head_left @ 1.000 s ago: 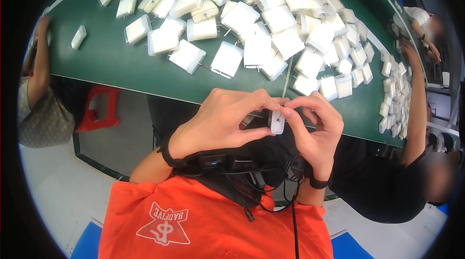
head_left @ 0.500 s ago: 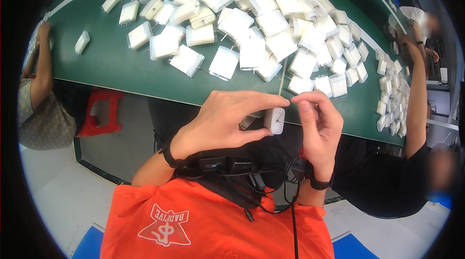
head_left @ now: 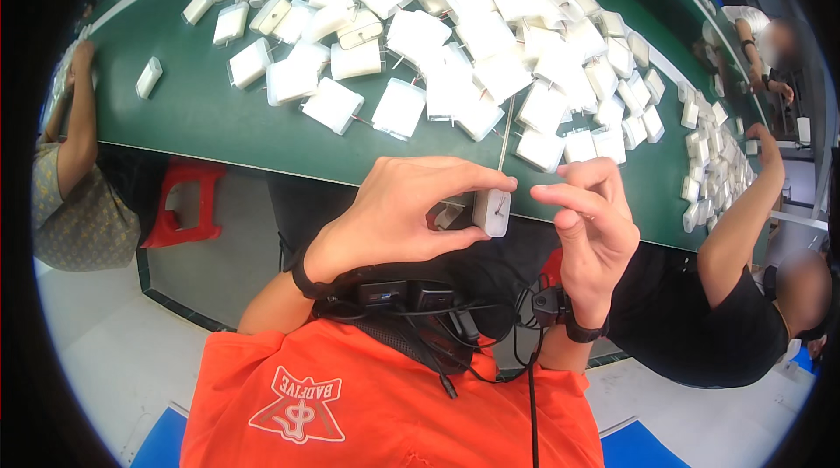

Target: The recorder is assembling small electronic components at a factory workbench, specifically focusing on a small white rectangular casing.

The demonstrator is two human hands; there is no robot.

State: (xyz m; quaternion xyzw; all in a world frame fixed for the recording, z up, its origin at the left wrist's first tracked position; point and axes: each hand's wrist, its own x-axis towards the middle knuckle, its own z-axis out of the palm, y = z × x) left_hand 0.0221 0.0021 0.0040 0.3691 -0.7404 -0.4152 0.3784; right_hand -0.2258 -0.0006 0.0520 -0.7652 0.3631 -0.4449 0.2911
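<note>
Between the thumb and index finger of my left hand [head_left: 398, 210] is a white rectangular block [head_left: 494, 213] in a translucent casing. Its small end faces me, with a short dark wire sticking out. My right hand [head_left: 595, 227] is raised a little to the right of the block, apart from it. The index finger and thumb of that hand are separated, the other fingers loosely bent, and nothing shows between them. Both hands are over the near edge of a green table [head_left: 306, 149], beside many similar white blocks [head_left: 455, 74] lying in a heap.
One lone block [head_left: 149, 78] lies at the left of the table. Another pile of blocks [head_left: 709, 157] is at the right, beside a person in black [head_left: 700, 319]. At the far left sits another person [head_left: 74, 206], near a red stool [head_left: 182, 204]. Black cables [head_left: 472, 324] hang below my hands.
My right hand has moved right, away from the block, and its fingers have spread. My left hand keeps the block nearly in place. The person at right has lowered an arm.
</note>
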